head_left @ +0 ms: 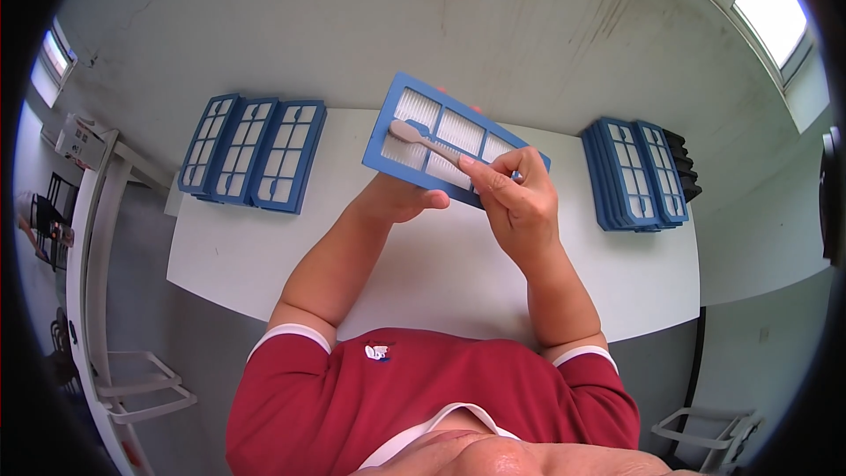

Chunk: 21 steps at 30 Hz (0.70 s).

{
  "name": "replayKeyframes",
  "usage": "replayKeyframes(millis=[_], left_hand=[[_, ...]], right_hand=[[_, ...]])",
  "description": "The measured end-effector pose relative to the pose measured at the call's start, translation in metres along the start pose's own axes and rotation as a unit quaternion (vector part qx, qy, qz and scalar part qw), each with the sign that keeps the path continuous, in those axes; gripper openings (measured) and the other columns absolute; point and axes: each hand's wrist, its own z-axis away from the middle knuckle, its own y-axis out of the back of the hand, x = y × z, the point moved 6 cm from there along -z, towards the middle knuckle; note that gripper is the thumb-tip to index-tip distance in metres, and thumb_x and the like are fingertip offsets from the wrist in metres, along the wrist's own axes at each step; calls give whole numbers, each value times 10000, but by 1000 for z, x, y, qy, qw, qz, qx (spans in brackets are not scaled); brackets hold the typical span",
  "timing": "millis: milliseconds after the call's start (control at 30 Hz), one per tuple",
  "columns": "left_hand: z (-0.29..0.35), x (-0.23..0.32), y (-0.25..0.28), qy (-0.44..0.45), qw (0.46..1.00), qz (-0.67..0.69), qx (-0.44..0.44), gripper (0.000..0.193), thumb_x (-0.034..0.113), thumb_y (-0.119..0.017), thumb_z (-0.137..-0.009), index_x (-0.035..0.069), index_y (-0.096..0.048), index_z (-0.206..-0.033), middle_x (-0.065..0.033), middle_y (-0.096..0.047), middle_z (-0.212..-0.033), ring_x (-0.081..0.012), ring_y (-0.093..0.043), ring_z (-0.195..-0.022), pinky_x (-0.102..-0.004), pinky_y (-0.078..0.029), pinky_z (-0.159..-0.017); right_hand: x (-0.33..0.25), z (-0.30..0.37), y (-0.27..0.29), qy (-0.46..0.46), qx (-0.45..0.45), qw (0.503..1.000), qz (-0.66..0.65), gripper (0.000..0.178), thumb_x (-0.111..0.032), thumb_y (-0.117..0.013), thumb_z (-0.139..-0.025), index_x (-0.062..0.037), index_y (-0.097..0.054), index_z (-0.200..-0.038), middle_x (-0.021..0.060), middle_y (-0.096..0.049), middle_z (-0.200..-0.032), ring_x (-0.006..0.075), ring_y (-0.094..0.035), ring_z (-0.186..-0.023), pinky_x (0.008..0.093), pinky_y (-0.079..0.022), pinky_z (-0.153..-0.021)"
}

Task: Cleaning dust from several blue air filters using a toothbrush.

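Note:
Over the white table I hold up a blue-framed pleated filter [465, 130], tilted, with white panels split by blue bars. My left hand [398, 197] grips it from below. Its thumb lies along the near edge, and a few fingertips show past the far edge. A brush [430, 143] shaped like a toothbrush, pale greyish-pink, is pinched in my right hand [520, 197]. The brush head lies over the filter's left part, next to a blue tab; I cannot tell whether its bristles touch the pleats. Near my right fingers a small blue end pokes out.
Several similar filters [238, 154] lean in a row at the table's left. More filters [633, 176] are stacked at the right, beside black ridged parts [683, 166]. The white table [432, 278] borders a grey wall [352, 26]. A white-framed structure [104, 238] stands farther left.

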Motion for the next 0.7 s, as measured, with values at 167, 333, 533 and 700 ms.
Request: replayKeyframes(millis=[167,333,533,700], left_hand=[[1,4,0,-5,1000,-4,-4,1051,307,-877,-576,183,-246,-1408,-126,-394,-1362,-295,-371,-1289,-463,-381,-1031],[2,3,3,-24,1000,-6,-16,1051,292,-874,-585,171,-236,-1411,-140,-385,-1367,-307,-356,-1297,-473,-373,-1036],[1,3,3,-15,1000,-15,-22,1075,305,-877,-574,178,-219,-1415,-150,-387,-1367,-311,-350,-1302,-483,-380,-1030],[-2,8,5,-22,999,-19,-21,1056,323,-870,-577,177,-238,-1411,-149,-399,-1365,-308,-353,-1301,-482,-384,-1028]], right_hand=[[-2,0,2,2,-26,999,-43,371,50,-693,-713,-164,-697,-1016,38,-488,-733,155,-504,-632,271,-445,-497],[6,1,2,-51,-86,980,-172,340,82,-677,-696,-111,-717,-974,17,-509,-696,137,-489,-640,243,-396,-530],[9,3,1,-59,-108,973,-196,369,95,-665,-687,-117,-716,-985,9,-513,-711,137,-480,-662,250,-398,-551],[14,1,3,-61,-126,973,-185,319,59,-676,-734,-136,-713,-984,35,-485,-731,147,-500,-640,263,-430,-545]])
